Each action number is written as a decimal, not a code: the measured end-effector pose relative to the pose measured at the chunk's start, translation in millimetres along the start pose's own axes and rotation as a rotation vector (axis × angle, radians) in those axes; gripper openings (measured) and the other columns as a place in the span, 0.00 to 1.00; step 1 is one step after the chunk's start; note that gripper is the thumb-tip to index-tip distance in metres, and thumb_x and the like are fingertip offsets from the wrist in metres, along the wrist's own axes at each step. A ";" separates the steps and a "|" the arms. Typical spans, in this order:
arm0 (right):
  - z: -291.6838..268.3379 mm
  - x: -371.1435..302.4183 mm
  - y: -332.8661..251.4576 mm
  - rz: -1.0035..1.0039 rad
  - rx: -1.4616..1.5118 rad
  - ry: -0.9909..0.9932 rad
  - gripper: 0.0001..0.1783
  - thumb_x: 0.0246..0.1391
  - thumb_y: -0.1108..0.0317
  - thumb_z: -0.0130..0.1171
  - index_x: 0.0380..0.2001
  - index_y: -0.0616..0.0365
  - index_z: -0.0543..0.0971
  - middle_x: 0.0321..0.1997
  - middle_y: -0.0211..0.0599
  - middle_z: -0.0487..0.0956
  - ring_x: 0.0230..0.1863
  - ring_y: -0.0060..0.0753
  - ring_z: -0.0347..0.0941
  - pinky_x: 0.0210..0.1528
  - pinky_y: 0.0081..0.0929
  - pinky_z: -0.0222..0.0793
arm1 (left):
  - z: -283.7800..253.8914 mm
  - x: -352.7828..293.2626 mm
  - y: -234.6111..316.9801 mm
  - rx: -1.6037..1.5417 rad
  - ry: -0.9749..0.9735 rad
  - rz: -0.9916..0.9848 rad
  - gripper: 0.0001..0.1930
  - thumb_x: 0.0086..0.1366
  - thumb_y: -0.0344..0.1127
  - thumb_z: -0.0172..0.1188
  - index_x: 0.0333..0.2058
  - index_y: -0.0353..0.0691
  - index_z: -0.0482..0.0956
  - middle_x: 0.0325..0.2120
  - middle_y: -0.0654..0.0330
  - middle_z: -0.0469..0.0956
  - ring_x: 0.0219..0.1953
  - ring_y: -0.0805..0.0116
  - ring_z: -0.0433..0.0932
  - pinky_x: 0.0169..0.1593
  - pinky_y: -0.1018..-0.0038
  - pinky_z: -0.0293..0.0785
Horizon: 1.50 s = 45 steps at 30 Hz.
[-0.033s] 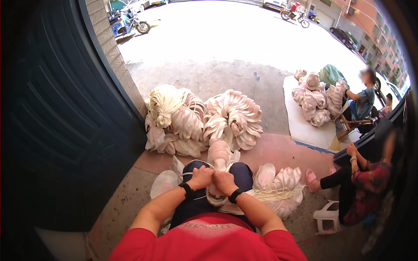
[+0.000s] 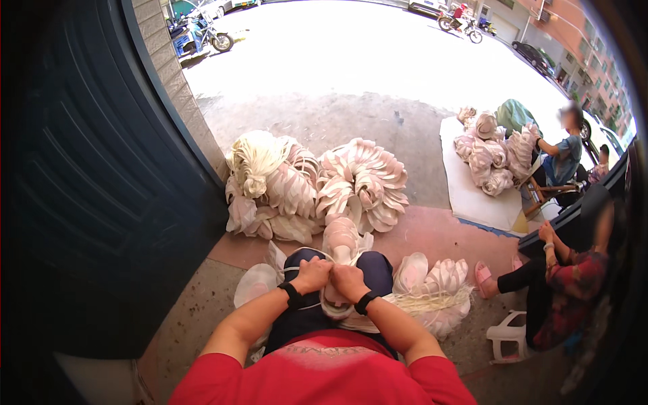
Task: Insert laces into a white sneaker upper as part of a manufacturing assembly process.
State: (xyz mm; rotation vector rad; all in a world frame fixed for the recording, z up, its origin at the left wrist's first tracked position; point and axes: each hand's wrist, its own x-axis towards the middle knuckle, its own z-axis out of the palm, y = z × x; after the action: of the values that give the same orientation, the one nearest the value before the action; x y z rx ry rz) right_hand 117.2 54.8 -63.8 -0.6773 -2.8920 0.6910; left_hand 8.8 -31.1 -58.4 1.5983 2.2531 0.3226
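Note:
My left hand [image 2: 313, 275] and my right hand [image 2: 347, 282] are closed, knuckles together, between my knees. White cord [image 2: 290, 268] shows beside the left fist, and a pale strand crosses just above both hands; my fingers appear to grip it, though the fists hide the pinch. Directly under and beyond them lies a bundle of overlapping pale pink and white fabric pieces [image 2: 341, 236], which look like shoe uppers. More such pieces, wrapped with cream cords [image 2: 432, 302], lie by my right knee. A loose rounded white piece [image 2: 255, 282] rests by my left knee.
Two large heaps of similar pieces [image 2: 361, 182] stand ahead, one topped with a cream cord hank [image 2: 256, 162]. A dark door [image 2: 101, 175] borders the left. At right, a seated person [image 2: 574, 283] is near a white stool [image 2: 507, 336]; another works beside bundles on a white sheet [image 2: 466, 192].
Out in the street, the motorcycle with its rider has moved slightly right. My hands keep the same closed position.

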 end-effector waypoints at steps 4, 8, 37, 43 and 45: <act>-4.5 2.5 -0.1 -0.018 -0.031 -0.034 0.08 0.44 0.66 0.49 0.20 0.57 0.75 0.22 0.44 0.76 0.25 0.45 0.75 0.26 0.38 0.70 | -4.7 4.3 3.8 0.021 -0.059 -0.024 0.08 0.51 0.36 0.49 0.30 0.46 0.75 0.31 0.61 0.76 0.39 0.59 0.72 0.34 0.54 0.65; -11.1 4.1 -1.5 -0.013 -0.056 -0.076 0.08 0.44 0.69 0.47 0.21 0.57 0.76 0.23 0.44 0.77 0.28 0.43 0.75 0.29 0.36 0.71 | -3.9 8.8 3.1 0.038 -0.063 -0.023 0.08 0.50 0.34 0.50 0.30 0.45 0.74 0.33 0.59 0.75 0.39 0.56 0.72 0.33 0.54 0.66; 6.1 0.6 7.2 0.010 -0.038 -0.116 0.10 0.46 0.65 0.47 0.22 0.58 0.75 0.23 0.44 0.77 0.27 0.44 0.75 0.28 0.37 0.71 | -8.3 7.1 7.1 0.010 -0.158 -0.070 0.09 0.48 0.32 0.50 0.30 0.46 0.75 0.33 0.59 0.75 0.40 0.56 0.70 0.36 0.56 0.64; -8.1 5.4 16.5 0.023 0.114 -0.052 0.16 0.49 0.58 0.47 0.21 0.61 0.74 0.23 0.51 0.75 0.29 0.51 0.73 0.30 0.42 0.68 | -18.2 16.0 1.0 -0.165 -0.094 -0.084 0.11 0.53 0.39 0.49 0.33 0.47 0.78 0.29 0.53 0.76 0.36 0.54 0.74 0.36 0.60 0.68; -13.2 10.4 17.3 0.097 0.144 -0.114 0.16 0.48 0.58 0.51 0.24 0.63 0.74 0.28 0.52 0.75 0.32 0.51 0.72 0.34 0.41 0.67 | -9.8 20.1 -6.8 -0.171 -0.088 -0.080 0.13 0.54 0.42 0.49 0.35 0.48 0.78 0.31 0.53 0.77 0.37 0.55 0.74 0.37 0.61 0.67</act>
State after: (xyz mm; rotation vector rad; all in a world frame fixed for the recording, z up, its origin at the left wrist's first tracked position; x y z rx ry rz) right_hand 117.2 78.6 -59.9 -0.7883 -2.8896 0.9695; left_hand -7.1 -14.2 -55.3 1.4052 2.1536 0.4034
